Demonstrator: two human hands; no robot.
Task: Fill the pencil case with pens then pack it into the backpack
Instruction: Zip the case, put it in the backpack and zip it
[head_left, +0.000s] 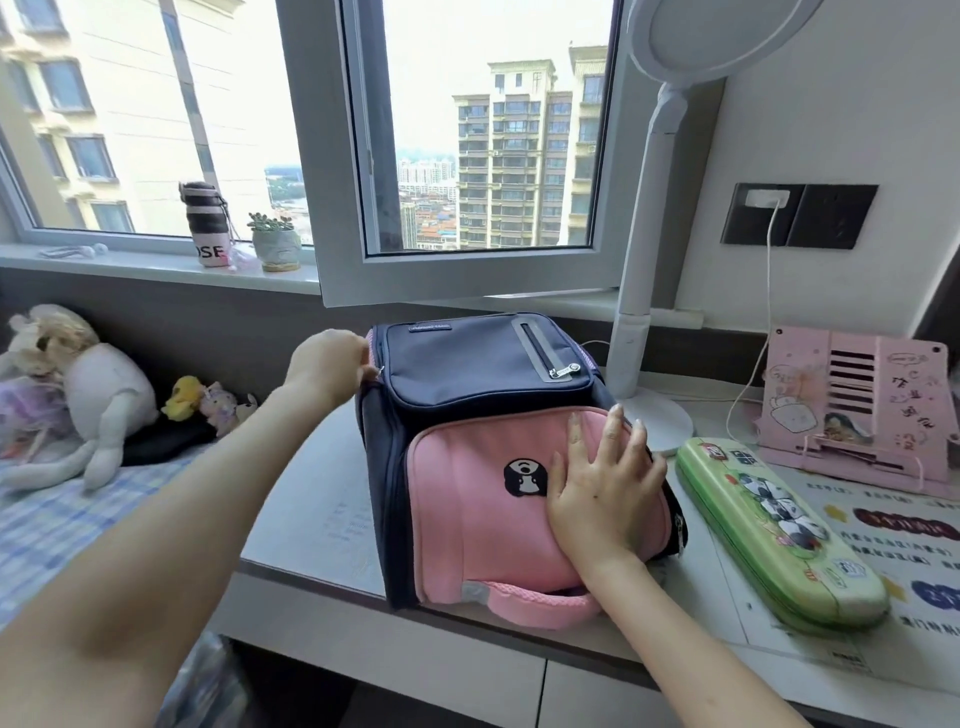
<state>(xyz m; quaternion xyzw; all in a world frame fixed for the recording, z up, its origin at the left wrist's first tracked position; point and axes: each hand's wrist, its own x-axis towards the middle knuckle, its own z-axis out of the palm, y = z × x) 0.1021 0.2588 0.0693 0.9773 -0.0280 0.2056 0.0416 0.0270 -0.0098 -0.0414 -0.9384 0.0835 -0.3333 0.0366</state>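
Resting front panel up on the desk (322, 499), the backpack (467, 364) takes the middle of the surface, its pink padded end reaching the desk's front edge. The left hand (324, 366) is at the bag's far left corner, fingers curled in, pinching the small metal zipper pull (379, 370). The right hand (602, 493) lies flat on the pink front pocket, fingers straight and spread, holding nothing.

The green pencil case (779, 530) lies closed on the desk just to the right of the backpack, apart from it by a narrow strip, angled so that its near end comes close to the front edge. Neither hand touches it.

Left of the bag, 1 bare band of desk runs to the left edge; beyond that lies a bed with soft toys (98, 384). Behind the bag, an opened window sash (467, 275) swings in above its far end. A white lamp (631, 332) stands close by the far right corner, its round base near the pencil case's far end. A pink book stand (852, 400) occupies the right rear.
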